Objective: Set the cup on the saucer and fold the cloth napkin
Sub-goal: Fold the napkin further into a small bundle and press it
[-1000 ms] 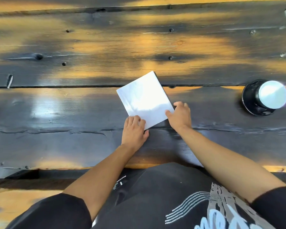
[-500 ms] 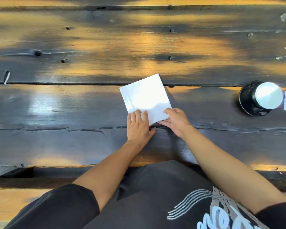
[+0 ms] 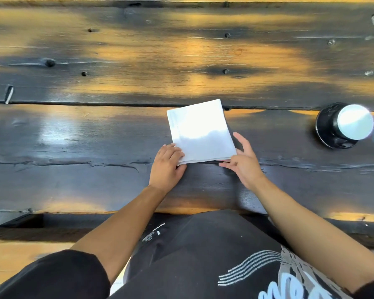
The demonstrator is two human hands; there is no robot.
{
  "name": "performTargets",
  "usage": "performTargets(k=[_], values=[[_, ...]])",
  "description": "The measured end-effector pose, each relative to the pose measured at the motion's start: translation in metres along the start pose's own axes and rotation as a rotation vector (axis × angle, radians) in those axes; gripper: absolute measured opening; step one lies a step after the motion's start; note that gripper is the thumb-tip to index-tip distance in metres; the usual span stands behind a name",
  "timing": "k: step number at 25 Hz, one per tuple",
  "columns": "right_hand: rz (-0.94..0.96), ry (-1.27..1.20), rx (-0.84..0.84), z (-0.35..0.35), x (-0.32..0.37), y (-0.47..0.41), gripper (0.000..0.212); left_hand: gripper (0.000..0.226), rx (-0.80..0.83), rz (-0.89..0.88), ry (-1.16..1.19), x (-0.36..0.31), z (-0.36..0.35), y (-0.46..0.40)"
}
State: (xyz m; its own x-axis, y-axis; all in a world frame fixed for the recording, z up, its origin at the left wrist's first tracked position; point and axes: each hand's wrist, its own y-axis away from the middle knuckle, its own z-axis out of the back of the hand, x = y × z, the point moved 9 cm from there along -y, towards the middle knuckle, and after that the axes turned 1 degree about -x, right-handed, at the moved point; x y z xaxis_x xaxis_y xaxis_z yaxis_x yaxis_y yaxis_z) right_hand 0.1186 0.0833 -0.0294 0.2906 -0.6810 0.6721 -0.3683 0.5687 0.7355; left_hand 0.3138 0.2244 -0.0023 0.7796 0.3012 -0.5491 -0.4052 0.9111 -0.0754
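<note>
The folded napkin point(image 3: 200, 130) lies on the table point(image 3: 95, 147), well apart from the cup point(image 3: 354, 124). Left hand point(image 3: 167, 165) presses the near-left corner with flat fingers; right hand point(image 3: 244, 162), fingers spread, touches the near-right corner. Align edges, then crease firmly.

Likely a cafe or rustic dining spot: dark, weathered plank table point(image 3: 117, 147) with knots and nail heads, sunlit patches, cup on saucer point(image 3: 324, 134), folded cloth napkin point(image 3: 201, 130).
</note>
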Motion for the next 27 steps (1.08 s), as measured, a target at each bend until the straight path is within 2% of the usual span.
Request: performTargets(k=[2, 4, 8, 13, 18, 20, 22, 25, 27], values=[[0.113, 0.343, 0.058, 0.001, 0.006, -0.002, 0.090, 0.023, 0.018, 0.020, 0.103, 0.004, 0.006, -0.005], [0.200, 0.602, 0.084, 0.000, 0.009, -0.006, 0.085, 0.017, 0.037, 0.097, 0.216, 0.011, 0.012, -0.011], [0.399, 0.785, -0.012, 0.005, 0.034, -0.021, 0.061, 0.014, 0.029, 0.217, 0.342, 0.018, 0.027, -0.022], [0.624, 1.035, 0.080, -0.011, 0.055, -0.038, 0.041, 0.019, 0.145, 0.335, 0.356, 0.032, 0.024, -0.024], [0.903, 1.245, 0.143, -0.025, 0.071, -0.034, 0.031, 0.026, 0.150, 0.437, 0.364, 0.045, 0.027, -0.030], [0.842, 1.187, 0.129, -0.023, 0.074, -0.034, 0.025, 0.034, 0.154, 0.539, 0.438, 0.056, 0.021, -0.030], [0.669, 1.108, 0.103, -0.020, 0.071, -0.041, 0.016, 0.037, 0.141, 0.643, 0.548, 0.065, 0.014, -0.032], [0.411, 1.020, 0.047, -0.014, 0.060, -0.052, 0.020, 0.050, 0.119, 0.704, 0.591, 0.072, 0.007, -0.043], [0.309, 0.938, 0.009, -0.013, 0.058, -0.058, 0.022, 0.058, 0.088, 0.736, 0.614, 0.077, 0.004, -0.051]])
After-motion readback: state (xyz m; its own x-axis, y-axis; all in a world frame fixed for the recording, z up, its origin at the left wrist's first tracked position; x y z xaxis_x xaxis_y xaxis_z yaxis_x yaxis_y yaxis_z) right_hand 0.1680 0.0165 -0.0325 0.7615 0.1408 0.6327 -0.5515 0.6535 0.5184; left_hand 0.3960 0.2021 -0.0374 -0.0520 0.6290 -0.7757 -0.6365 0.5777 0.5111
